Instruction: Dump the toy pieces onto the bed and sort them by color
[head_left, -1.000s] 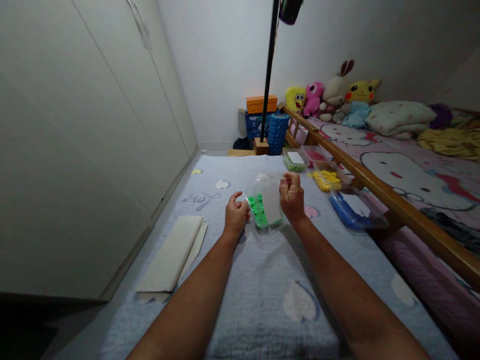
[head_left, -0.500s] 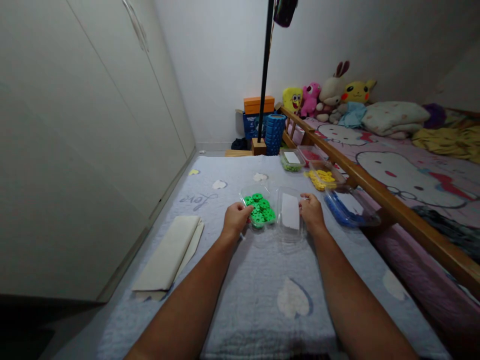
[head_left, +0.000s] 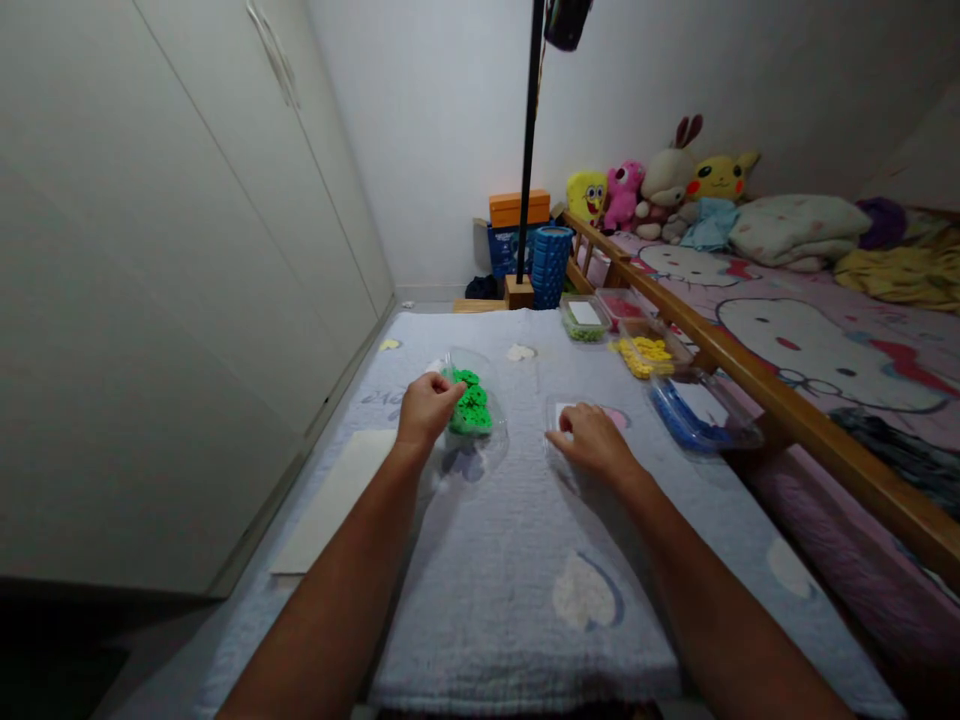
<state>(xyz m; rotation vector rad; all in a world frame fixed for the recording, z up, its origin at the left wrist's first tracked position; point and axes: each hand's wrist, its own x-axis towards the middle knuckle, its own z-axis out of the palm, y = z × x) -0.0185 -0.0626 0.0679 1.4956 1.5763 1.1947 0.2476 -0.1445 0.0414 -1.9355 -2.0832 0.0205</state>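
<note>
Bare arms are showing before the head-worn camera.
Both forearms are showing uncovered from wrist to the picture's lower edge; the left hand (head_left: pixel 427 408) and right hand (head_left: pixel 596 445) are likewise showing bare.

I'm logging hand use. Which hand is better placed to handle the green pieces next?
Left, probably: the left hand holds the clear tub of green pieces, while the right hand rests on the lid, apart from it.

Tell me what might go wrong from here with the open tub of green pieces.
1. The left hand holds the open tub by one edge, lifted off the blanket; with that grip it may tip and spill the green pieces.
2. The lid lies apart under the right hand, so nothing covers them if it tips.
</note>
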